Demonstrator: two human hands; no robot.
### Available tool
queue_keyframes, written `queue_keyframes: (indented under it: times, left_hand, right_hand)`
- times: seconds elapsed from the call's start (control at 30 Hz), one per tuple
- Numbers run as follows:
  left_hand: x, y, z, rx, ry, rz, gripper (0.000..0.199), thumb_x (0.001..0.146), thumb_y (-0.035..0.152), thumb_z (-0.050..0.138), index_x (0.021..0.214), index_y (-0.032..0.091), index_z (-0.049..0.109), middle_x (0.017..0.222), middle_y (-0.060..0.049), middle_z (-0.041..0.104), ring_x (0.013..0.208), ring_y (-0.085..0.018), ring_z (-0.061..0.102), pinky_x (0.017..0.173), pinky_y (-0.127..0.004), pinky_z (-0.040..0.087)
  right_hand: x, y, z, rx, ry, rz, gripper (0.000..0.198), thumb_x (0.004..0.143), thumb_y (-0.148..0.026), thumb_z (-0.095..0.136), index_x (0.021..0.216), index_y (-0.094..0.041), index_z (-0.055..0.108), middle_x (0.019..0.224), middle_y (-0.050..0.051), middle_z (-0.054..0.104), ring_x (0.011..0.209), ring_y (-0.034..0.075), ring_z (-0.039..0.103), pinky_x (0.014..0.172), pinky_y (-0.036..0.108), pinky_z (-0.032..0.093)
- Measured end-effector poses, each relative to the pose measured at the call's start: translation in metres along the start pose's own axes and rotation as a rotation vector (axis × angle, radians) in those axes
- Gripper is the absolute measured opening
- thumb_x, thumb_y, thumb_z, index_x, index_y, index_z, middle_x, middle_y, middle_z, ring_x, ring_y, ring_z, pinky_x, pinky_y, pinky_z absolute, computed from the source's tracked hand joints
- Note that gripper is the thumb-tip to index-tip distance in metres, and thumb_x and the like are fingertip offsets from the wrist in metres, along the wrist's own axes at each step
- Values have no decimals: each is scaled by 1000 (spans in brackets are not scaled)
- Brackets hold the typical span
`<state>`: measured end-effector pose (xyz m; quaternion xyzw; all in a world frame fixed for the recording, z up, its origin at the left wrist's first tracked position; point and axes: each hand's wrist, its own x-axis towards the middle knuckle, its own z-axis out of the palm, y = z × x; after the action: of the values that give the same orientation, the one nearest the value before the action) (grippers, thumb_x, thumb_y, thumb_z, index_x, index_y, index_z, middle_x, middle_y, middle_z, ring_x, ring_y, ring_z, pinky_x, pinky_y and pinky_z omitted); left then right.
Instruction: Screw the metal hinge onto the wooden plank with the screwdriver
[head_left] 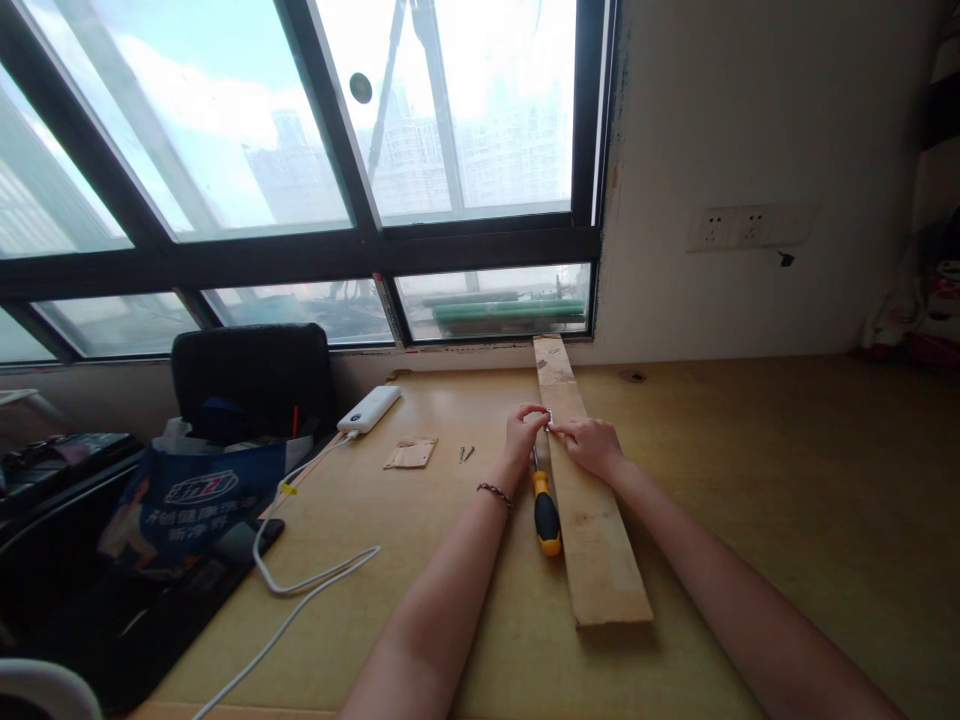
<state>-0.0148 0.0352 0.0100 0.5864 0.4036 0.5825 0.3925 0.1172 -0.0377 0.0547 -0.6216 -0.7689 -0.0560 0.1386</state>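
Observation:
A long wooden board (600, 530) lies lengthwise on the table. Over its far half, my left hand (523, 430) pinches a small shiny metal piece (548, 420), too small to make out its kind. My right hand (594, 445) rests on the board, fingers drawn together and tips at the same piece; its thumb is mostly hidden. Along the board's left edge, below my left hand, lies a screwdriver (547, 515) with a yellow and black handle, its shaft partly hidden. Farther left are what look like screws (466, 455) and a small flat wooden piece (411, 453).
A white power bank (370, 409) with a white cable (319, 580) lies at the table's left edge. Left of the table stand a black chair (251, 375) and a blue bag (202, 500). Window and wall border the far edge of the table (765, 500).

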Motion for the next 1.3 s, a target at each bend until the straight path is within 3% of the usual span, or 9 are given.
queue_keyframes:
  times: [0.27,0.5,0.73,0.87,1.1,1.3]
  left_hand:
    - [-1,-1,5,-13,48,-51,16,62,26,61,73,15,65,72,-3,63,74,-15,56,71,-27,42]
    - [-1,-3,4,95,34,47,18,66,28,59,77,15,64,80,-5,63,80,-16,56,71,-27,43]
    - [-4,-4,4,333,98,182,16,70,32,57,74,18,64,80,-4,61,83,-17,54,80,-31,39]
    - [-1,-5,2,313,85,175,14,67,30,61,74,19,65,80,-4,60,82,-17,54,78,-30,39]
    - [4,-8,1,97,-13,107,14,66,28,61,74,17,65,81,-4,60,81,-15,55,73,-27,41]
    - [1,-9,5,231,28,145,18,72,32,56,79,19,67,85,-5,58,86,-16,52,81,-31,39]
  right_hand:
    - [0,0,-1,-24,-17,-5,34,88,-35,31,111,-39,55,105,-2,63,87,16,59,67,25,39]
    - [-1,-1,-3,-29,-28,1,35,88,-34,30,112,-39,55,108,-2,62,88,16,59,68,25,40]
    - [0,0,-1,-5,-7,-5,33,88,-35,32,109,-39,57,104,-2,64,89,17,59,68,26,40]
    - [0,2,2,14,12,-7,33,87,-34,33,107,-39,58,102,-2,64,86,17,60,67,26,39]
    - [0,3,4,4,20,-13,34,87,-33,32,109,-41,56,102,-3,64,84,17,60,65,26,39]
    - [0,1,1,-7,2,-7,34,88,-35,31,112,-39,55,103,-1,64,86,17,60,67,26,40]
